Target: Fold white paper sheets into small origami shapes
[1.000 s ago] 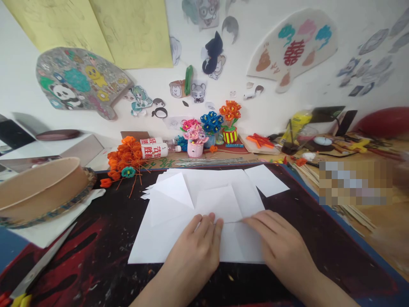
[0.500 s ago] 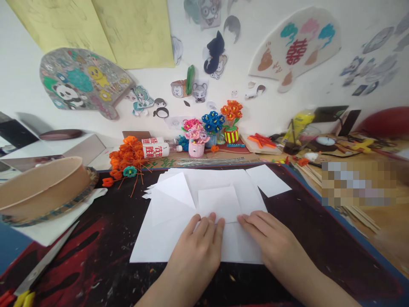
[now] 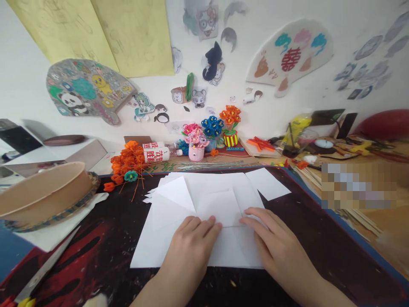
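Observation:
A folded square of white paper (image 3: 220, 204) lies on top of a loose stack of white sheets (image 3: 172, 213) on a dark red and black mat (image 3: 105, 251). My left hand (image 3: 188, 247) lies flat on the paper, fingers together and stretched out, pressing its near edge. My right hand (image 3: 275, 243) rests beside it, fingers extended, fingertips on the paper's lower right corner. Neither hand grips anything. A separate white square (image 3: 266, 183) lies to the right of the stack.
A tan paper bowl (image 3: 41, 192) sits at the left. Scissors (image 3: 38, 273) lie at the lower left. Orange craft flowers (image 3: 128, 162), a glue bottle (image 3: 158, 153) and small potted craft flowers (image 3: 211, 132) line the back. Sticks and clutter (image 3: 335, 149) fill the right.
Both hands have shifted slightly along the paper's near fold, the right fingertips sliding a little right and down. The view has tilted down a bit.

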Available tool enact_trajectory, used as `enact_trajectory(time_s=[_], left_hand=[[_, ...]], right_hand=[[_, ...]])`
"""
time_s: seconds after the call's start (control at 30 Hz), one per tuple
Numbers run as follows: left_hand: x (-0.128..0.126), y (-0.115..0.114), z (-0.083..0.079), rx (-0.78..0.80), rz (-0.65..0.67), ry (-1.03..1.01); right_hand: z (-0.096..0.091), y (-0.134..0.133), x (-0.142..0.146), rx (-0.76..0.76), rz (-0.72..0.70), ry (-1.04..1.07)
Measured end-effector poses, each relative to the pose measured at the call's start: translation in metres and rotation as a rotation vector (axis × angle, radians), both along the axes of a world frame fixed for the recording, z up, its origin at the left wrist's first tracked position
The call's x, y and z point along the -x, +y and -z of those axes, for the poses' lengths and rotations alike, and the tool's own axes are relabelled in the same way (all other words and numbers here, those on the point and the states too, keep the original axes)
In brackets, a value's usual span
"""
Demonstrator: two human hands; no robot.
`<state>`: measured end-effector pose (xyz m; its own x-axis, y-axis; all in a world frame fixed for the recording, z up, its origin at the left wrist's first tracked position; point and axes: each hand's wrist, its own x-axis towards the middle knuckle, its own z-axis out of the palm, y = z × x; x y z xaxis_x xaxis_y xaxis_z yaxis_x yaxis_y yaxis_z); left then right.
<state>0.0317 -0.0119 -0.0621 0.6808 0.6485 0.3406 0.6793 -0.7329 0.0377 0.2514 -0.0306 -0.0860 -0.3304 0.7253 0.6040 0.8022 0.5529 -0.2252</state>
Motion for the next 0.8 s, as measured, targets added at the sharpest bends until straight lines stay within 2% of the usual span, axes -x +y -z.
enact_trajectory(time_s=[0.13,0.27,0.43,0.5,0.8], left_hand=[[0.005,0.003,-0.001,0.046,-0.001,-0.122],[0.001,0.0,-0.007,0.041,0.017,-0.052],[-0.006,-0.005,-0.009,-0.192,0.132,0.229],[-0.008,-0.006,-0.008,-0.265,0.159,0.26],[-0.007,-0.005,-0.006,-0.288,0.183,0.126]], right_hand=[[0.0,0.004,0.005,0.051,-0.086,-0.027],[-0.002,0.007,0.005,0.068,-0.156,-0.008],[-0.005,0.006,0.004,0.082,-0.187,0.062],[-0.006,0.005,0.004,0.086,-0.205,0.085],[-0.002,0.002,0.004,0.12,-0.194,0.107]])
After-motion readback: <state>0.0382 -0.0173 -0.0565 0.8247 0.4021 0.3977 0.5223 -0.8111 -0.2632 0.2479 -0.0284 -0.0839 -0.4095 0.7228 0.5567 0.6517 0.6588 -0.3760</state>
